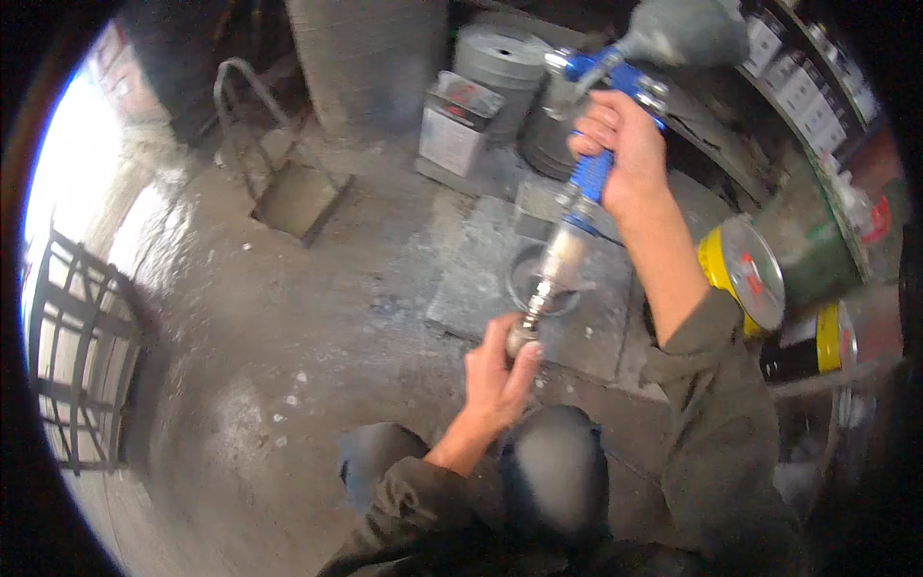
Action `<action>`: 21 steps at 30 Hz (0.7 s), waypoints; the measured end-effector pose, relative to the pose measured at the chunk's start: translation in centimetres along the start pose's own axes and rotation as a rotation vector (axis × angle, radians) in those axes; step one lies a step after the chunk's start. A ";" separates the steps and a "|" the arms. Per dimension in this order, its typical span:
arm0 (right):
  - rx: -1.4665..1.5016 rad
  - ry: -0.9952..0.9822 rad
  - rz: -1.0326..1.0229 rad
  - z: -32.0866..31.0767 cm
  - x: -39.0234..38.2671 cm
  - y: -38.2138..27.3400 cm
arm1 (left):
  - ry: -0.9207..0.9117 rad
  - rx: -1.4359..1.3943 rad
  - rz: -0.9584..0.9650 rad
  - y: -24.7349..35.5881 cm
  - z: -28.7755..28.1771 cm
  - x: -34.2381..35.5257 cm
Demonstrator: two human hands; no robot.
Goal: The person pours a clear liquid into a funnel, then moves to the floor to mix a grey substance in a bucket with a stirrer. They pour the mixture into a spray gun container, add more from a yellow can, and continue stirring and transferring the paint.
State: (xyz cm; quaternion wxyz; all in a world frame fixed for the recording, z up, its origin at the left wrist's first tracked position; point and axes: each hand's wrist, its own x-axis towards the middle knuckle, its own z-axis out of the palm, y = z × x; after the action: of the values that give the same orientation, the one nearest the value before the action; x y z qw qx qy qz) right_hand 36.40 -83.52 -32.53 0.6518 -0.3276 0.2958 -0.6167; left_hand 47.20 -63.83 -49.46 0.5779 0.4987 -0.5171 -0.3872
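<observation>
A blue spray gun [590,175] with a grey cup on top is held up in front of me, tilted to the upper right. My right hand [630,149] is wrapped round its handle. Below the handle hangs a pale, partly clear fitting [562,252] that ends in a metal connector [538,306]. My left hand [500,375] grips the dark hose coupling [522,338] at the lower end of that connector. Behind the fitting, a round grey dish [531,274] rests on a flat slab [471,274]; part of the dish is hidden.
A square tin [450,139] and a grey drum [500,53] stand beyond the slab. Yellow-banded cans [755,274] are at the right, beside a shelf of boxes [803,96]. On the left are a dustpan-like metal tray [296,200] with a tall handle and a dark slatted crate [82,356].
</observation>
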 end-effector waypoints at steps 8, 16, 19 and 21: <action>-0.011 0.003 -0.074 -5.3 0.8 -1.1 | -0.212 -0.143 -0.277 2.3 2.3 -0.2; 0.154 -0.108 0.039 -10.2 -0.2 -0.7 | -0.260 -0.385 -0.206 2.8 3.7 -1.9; -0.033 0.002 -0.003 -13.4 -1.4 -2.1 | -0.429 -0.261 -0.284 3.6 3.2 -1.5; -0.155 0.172 -0.070 -13.3 -1.7 -1.6 | -0.447 -0.225 -0.246 3.1 3.3 -1.1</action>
State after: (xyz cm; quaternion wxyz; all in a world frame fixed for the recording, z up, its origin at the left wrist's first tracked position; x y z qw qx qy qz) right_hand 24.81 -82.65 -39.43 0.5749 -0.3328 0.3859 -0.6401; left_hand 43.57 -62.77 -46.79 0.4498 0.3928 -0.5213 -0.6097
